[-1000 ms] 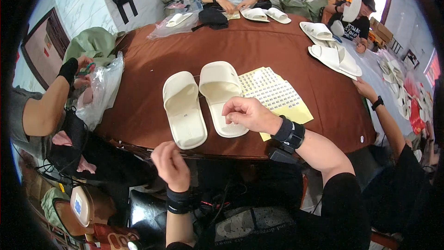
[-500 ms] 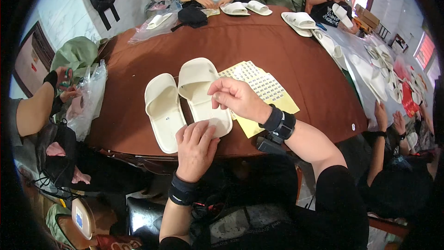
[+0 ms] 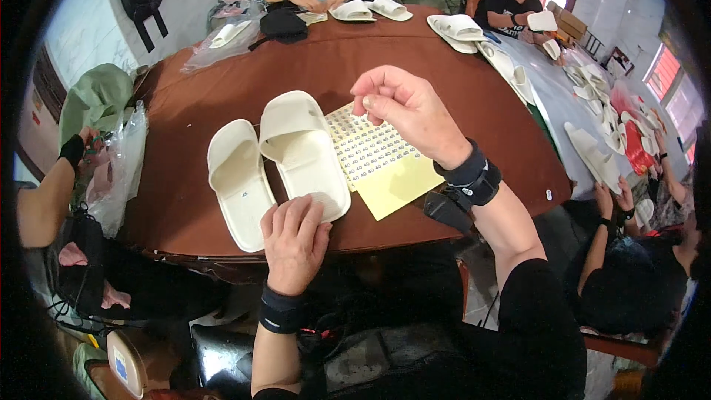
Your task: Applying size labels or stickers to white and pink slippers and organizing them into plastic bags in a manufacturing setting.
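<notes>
A pair of cream slide slippers lies side by side on the brown tabletop, toes away from me: the left slipper (image 3: 241, 192) has a small dark mark on its insole, and the right slipper (image 3: 305, 155) is next to it. My left hand (image 3: 295, 241) closes over the heel of the right slipper, with a pale, whitish patch by its fingertips. Raised over a yellow-backed sheet of small labels (image 3: 389, 148), my right hand (image 3: 411, 111) has thumb and fingers pinched together. A tiny white label (image 3: 358, 113) shows at their tips.
Co-workers sit around the brown table (image 3: 474, 133). More slippers (image 3: 370, 10) lie at its far side near a black cap (image 3: 283, 26). A clear plastic bag (image 3: 127, 170) lies at the left edge. Many slippers cover the grey table (image 3: 552, 96) to the right.
My right hand has moved up and right, away from the right slipper and over the label sheet. My left hand stays at the heel. The whole view has shifted slightly.
</notes>
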`<move>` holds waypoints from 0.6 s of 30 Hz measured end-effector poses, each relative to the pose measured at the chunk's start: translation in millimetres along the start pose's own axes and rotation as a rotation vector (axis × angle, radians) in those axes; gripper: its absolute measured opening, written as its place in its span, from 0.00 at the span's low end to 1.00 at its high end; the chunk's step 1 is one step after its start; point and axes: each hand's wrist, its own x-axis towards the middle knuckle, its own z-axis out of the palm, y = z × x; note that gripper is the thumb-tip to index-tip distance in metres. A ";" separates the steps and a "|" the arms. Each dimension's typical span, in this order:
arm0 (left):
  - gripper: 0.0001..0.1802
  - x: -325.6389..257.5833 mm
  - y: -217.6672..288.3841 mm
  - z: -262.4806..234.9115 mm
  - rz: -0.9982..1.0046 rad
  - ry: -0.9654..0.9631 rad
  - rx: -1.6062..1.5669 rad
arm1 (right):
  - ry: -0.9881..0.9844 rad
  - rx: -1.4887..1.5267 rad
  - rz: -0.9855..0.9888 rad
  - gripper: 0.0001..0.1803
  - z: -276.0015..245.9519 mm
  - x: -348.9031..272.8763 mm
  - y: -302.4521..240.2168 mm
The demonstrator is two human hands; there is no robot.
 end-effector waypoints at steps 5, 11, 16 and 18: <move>0.17 0.2 2.6 1.0 -0.012 0.001 0.003 | -0.001 -0.119 0.141 0.08 -22.2 -18.7 6.6; 0.19 -2.7 1.0 1.5 -0.020 0.007 0.007 | 0.012 -0.360 0.239 0.07 -62.8 -45.5 37.3; 0.20 0.0 3.5 0.8 -0.020 0.004 0.019 | -0.033 -0.521 0.300 0.07 -73.9 -73.3 59.2; 0.20 -0.8 2.2 2.5 -0.014 0.008 0.019 | -0.042 -0.578 0.290 0.09 -71.5 -76.0 58.8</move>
